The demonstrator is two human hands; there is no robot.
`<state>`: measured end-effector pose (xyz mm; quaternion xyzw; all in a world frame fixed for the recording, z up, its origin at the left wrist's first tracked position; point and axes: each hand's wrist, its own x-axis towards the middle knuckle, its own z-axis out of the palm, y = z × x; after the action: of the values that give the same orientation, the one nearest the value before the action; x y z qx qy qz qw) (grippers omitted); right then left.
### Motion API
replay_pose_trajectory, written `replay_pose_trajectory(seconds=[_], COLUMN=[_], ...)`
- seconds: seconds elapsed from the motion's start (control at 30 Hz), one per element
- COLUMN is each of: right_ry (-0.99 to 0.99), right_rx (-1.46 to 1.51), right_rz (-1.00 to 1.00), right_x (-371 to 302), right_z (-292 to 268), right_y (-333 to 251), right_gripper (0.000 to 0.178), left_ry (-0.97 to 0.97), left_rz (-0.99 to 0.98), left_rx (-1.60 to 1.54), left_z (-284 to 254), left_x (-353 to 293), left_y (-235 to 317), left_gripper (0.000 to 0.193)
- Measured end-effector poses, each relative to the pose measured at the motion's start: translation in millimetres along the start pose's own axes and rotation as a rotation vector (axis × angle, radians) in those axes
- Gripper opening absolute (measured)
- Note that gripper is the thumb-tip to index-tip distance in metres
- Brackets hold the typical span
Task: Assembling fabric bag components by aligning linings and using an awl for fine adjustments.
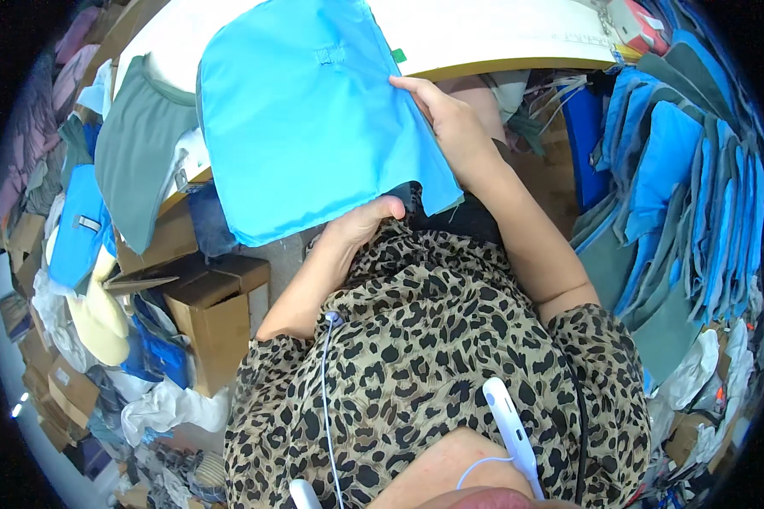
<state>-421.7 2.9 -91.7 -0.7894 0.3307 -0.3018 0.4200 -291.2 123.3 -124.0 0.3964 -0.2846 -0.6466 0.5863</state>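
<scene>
A bright blue fabric panel [297, 136] with rounded corners and a small stitched patch near its top is held up in front of me, partly over the white table. My left hand [361, 225] grips its lower edge, thumb showing and the other fingers hidden beneath the cloth. Along the right edge, my right hand [446, 123] pinches the fabric with its fingertips. The lower right corner folds, and a dark underside peeks out there. Just left of the panel, a grey-green curved fabric piece [148, 136] hangs over the table edge.
The white table [492, 30] has a yellowish edge. Stacked blue and grey fabric pieces [679, 195] hang at the right. On the left are cardboard boxes [212, 314], a blue piece with a buckle [83, 225] and crumpled white plastic [174, 411]. A pink box [639, 25] sits far right.
</scene>
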Motion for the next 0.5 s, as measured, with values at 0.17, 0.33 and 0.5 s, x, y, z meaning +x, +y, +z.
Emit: replay_pose_trajectory(seconds=[0.17,0.33,0.5], right_ry=[0.031,-0.033,0.053], right_rx=[-0.059,0.044,-0.191], right_rz=[-0.108,-0.062,-0.222], right_x=[-2,2,1], right_z=[1,2,0], right_y=[2,10,2], right_gripper=[0.039,0.045,0.046], left_ry=[0.322,0.207,0.378], left_rz=[0.104,0.158,0.115], left_rx=[-0.161,0.137,-0.216], left_z=[58,72,76], left_x=[11,8,29], left_y=[24,20,34], left_gripper=[0.059,0.059,0.055])
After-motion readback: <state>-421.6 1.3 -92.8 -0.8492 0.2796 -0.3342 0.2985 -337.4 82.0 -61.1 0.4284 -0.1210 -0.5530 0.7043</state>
